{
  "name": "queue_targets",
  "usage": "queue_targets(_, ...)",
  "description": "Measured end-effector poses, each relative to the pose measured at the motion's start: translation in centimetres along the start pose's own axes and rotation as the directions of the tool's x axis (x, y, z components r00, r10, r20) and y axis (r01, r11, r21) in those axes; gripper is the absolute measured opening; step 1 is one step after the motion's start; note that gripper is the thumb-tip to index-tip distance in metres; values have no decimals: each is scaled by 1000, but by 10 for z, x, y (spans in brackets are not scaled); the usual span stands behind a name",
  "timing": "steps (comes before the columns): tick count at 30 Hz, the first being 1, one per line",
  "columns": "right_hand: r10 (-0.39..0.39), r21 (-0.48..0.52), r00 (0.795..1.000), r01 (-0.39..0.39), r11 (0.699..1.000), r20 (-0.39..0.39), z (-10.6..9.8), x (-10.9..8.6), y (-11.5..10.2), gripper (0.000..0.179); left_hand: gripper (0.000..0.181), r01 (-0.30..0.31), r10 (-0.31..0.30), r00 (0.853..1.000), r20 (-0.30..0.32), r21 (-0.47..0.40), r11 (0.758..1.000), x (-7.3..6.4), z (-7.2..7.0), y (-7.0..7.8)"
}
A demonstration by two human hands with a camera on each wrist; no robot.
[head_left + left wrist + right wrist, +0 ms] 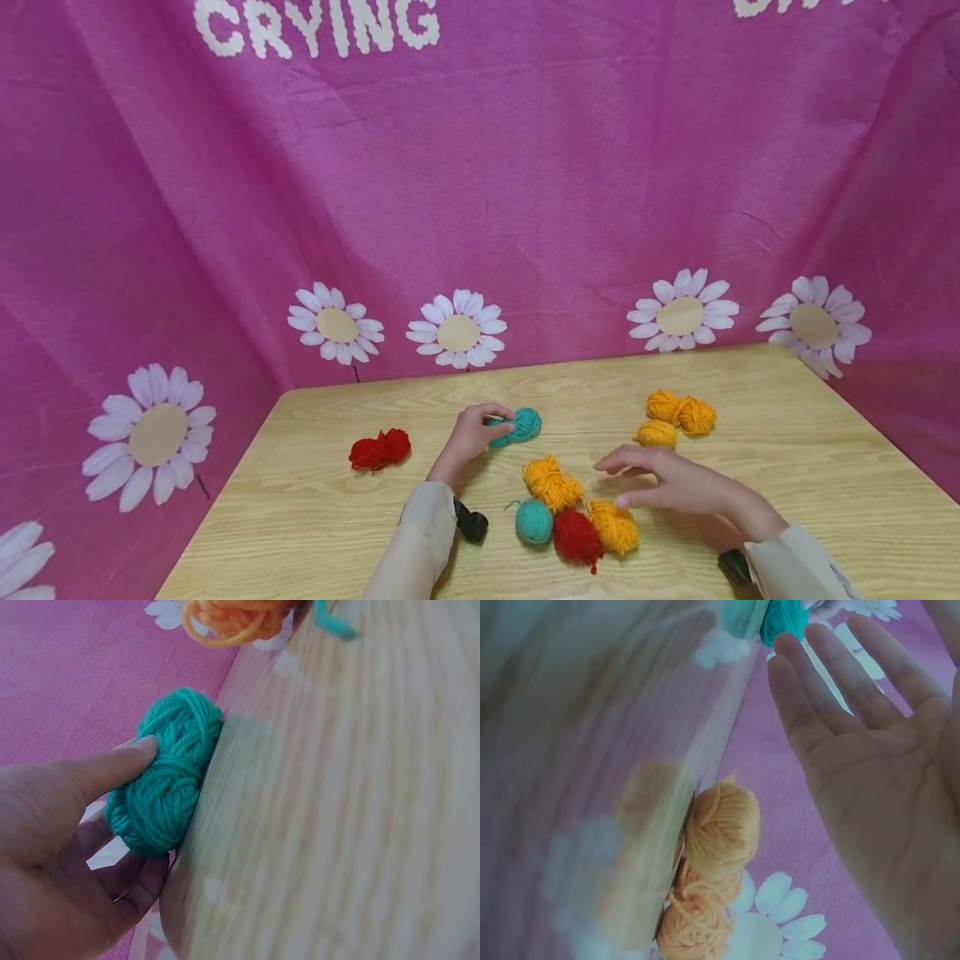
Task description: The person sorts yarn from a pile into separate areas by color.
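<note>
My left hand [474, 432] holds a teal yarn skein [527, 424] at the back middle of the table. In the left wrist view the thumb lies on top of this skein [169, 780], with the fingers behind and below it. My right hand [667, 481] is over the table with its fingers extended, holding nothing. Close below it lies a yellow-orange yarn skein [614, 527]. Beside that are a red yarn ball [577, 537], a teal yarn ball [534, 522] and another yellow-orange skein [552, 482].
A red yarn skein [379, 450] lies toward the left of the wooden table [277, 517]. At the back right sit a yellow-orange skein [695, 414] and a smaller yellow ball [656, 434]. A pink cloth [480, 183] with daisies hangs behind the table.
</note>
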State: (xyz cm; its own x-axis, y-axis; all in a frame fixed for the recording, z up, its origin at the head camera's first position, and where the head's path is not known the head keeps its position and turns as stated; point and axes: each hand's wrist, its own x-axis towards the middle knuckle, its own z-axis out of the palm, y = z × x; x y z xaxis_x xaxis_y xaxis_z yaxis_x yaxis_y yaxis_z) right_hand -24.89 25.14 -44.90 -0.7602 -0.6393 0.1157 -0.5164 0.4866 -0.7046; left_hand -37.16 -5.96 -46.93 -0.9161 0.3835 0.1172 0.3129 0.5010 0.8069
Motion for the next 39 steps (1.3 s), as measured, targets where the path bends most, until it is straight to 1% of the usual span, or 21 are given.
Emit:
queue_targets(6, -4, 106, 996, -6, 994, 91, 3, -3, -3, 45, 14, -30, 30, 1000, -5, -2, 1000, -2, 0, -1)
queue_targets(8, -9, 131, 994, -6, 991, 113, 3, -3, -5, 46, 15, -28, 28, 1000, -3, 1, 1000, -2, 0, -1)
queue_targets(16, -21, 122, 989, 3, 992, 146, 3, -3, -9, 48, 16, 16, -16, 1000, 0, 1, 1000, 0, 0, 1)
queue_targets(23, 5, 94, 985, -22, 995, 171, 6, -3, -8, 48, 16, 16, -16, 1000, -2, 1, 1000, 0, 1, 1)
queue_targets(30, -75, 107, 981, 57, 993, 179, 9, -2, -8, 49, 16, 16, -16, 1000, -1, -1, 1000, -1, 1, 1)
queue_targets(36, -118, 159, 975, 88, 983, 189, 9, 0, -9, 45, 16, 19, -19, 1000, -5, -7, 1000, -1, 1, 1)
queue_targets(39, -122, 152, 975, 95, 984, 187, 8, 0, -9, 45, 16, 18, -18, 1000, -6, -6, 1000, -1, 1, 0)
